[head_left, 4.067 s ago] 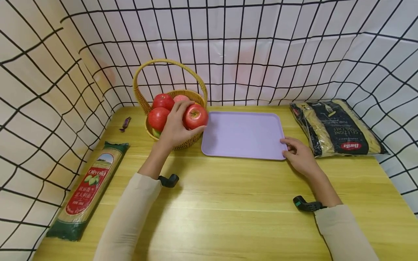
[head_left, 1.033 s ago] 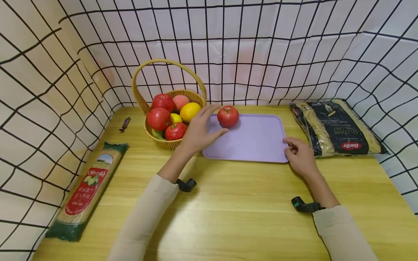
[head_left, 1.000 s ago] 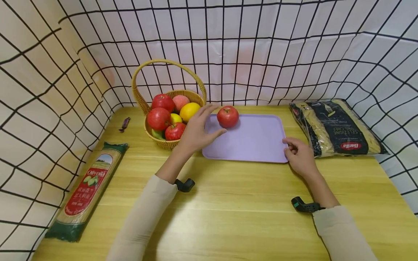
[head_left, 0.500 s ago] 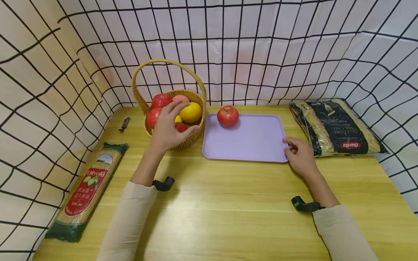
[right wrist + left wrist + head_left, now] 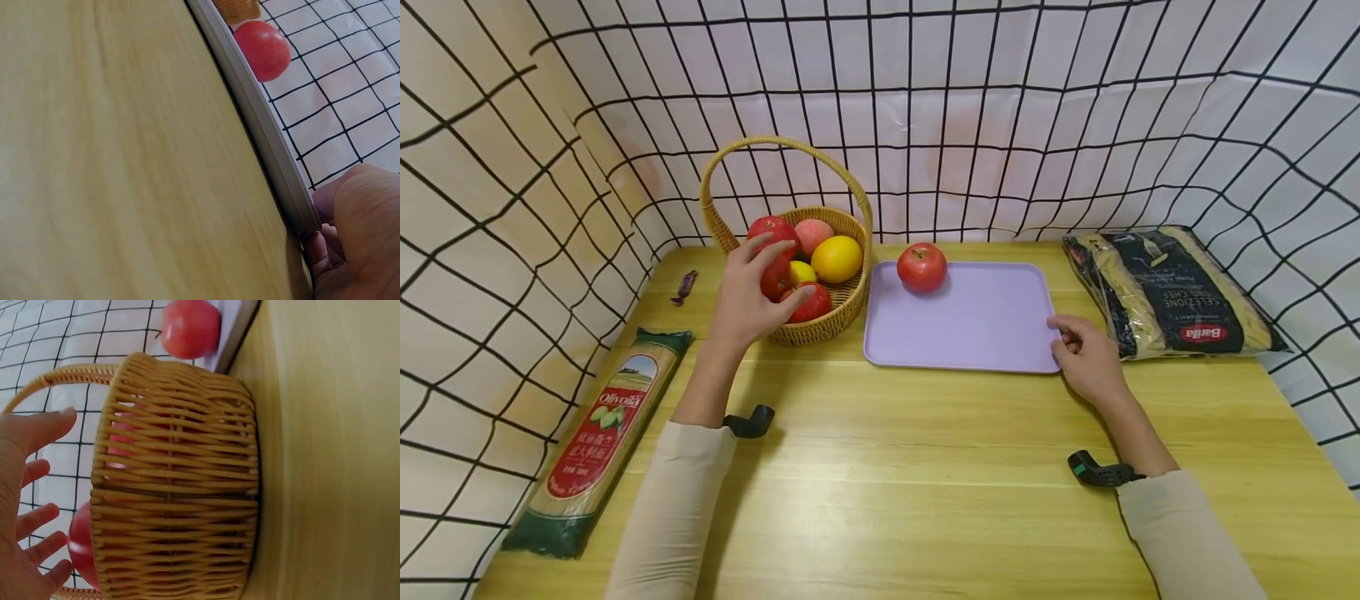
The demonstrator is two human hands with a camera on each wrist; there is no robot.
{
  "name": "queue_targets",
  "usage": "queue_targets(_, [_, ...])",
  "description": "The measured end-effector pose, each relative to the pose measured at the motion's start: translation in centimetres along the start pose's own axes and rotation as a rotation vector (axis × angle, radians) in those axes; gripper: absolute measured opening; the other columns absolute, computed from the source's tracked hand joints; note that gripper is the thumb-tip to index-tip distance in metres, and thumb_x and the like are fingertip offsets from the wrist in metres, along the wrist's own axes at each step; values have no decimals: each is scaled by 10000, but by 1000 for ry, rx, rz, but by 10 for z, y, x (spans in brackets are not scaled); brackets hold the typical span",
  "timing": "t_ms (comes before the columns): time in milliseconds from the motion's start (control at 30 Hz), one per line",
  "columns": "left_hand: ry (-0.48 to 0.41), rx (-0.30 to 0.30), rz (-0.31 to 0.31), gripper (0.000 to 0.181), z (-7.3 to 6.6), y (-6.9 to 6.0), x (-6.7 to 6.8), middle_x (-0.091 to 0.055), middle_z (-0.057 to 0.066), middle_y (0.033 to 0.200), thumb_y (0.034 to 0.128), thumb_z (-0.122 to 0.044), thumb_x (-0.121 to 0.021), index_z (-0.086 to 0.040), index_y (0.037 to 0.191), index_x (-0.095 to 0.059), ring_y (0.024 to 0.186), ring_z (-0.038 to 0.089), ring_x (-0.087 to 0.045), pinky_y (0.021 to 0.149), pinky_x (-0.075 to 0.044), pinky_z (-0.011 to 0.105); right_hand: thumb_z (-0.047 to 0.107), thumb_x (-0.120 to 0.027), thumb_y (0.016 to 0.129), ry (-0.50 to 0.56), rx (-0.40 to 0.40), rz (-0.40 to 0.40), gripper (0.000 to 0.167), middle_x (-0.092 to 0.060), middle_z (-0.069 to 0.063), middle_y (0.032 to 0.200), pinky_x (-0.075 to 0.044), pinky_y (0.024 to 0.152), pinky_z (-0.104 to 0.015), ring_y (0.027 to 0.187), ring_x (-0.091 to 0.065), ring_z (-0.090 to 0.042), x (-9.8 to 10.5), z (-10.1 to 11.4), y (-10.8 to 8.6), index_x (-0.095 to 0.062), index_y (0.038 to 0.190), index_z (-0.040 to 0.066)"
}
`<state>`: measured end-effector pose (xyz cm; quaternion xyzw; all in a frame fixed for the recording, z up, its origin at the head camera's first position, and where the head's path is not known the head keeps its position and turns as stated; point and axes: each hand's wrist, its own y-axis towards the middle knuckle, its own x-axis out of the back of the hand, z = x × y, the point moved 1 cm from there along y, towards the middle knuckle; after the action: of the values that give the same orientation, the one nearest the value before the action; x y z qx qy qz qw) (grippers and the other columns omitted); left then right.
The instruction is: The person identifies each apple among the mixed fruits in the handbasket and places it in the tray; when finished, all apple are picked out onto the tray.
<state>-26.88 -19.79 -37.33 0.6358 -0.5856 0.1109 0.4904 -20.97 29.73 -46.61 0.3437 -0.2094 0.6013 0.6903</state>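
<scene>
My left hand hovers over the left side of a wicker basket, thumb and fingers spread and curved around a gap. In the left wrist view its fingertips come close to a red apple at the rim; whether they touch it I cannot tell. Inside the basket lie more red apples, a lemon, a smaller yellow fruit and a pinkish peach-like fruit. One red apple sits at the back left of a purple tray. My right hand pinches the tray's right edge near its front corner.
A spaghetti pack lies along the table's left side, with a small wrapped candy behind it. A bag of pasta lies at the back right. The grid-patterned cloth encloses the back and sides.
The left hand held a red apple at the basket earlier; that apple now sits on the tray. Since then the left hand has moved left over the basket. The right hand keeps its place.
</scene>
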Motion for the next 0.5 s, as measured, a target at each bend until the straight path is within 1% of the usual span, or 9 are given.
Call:
queue_targets(133, [2,13,5,600,7,-1,0,-452,103,1579,829,-436,-826,-225,1364,-654,1474,395,-352,1053,-442,709,73,-575,992,-9,-9,2,363,-628,-161,1045,-371,696,-133,827,-496,-147,0,0,0,-652,1339,0])
queue_targets(300, [-5,65,31,542,16,-3,2,-431,103,1588,844,-315,-781,-202,1360,-658,1480,397,-339,1056,-432,719,67,-576,989,1,-5,-3,362,-626,-158,1036,-371,693,-136,822,-493,-148,0,1,0,-655,1336,-1])
queue_targets(400, [3,83,40,533,20,-4,4,-429,103,1584,829,-255,-755,-206,1351,-662,1465,399,-357,1037,-454,713,66,-579,987,5,-3,-7,360,-628,-162,1033,-373,692,-132,824,-497,-151,0,1,0,-657,1331,-6])
queue_targets(500, [8,91,57,544,24,-5,5,-417,102,1591,814,-222,-739,-215,1352,-656,1461,403,-353,1031,-449,724,63,-579,986,2,-4,-7,359,-628,-162,1033,-372,691,-132,825,-498,-150,-1,0,0,-658,1329,-6])
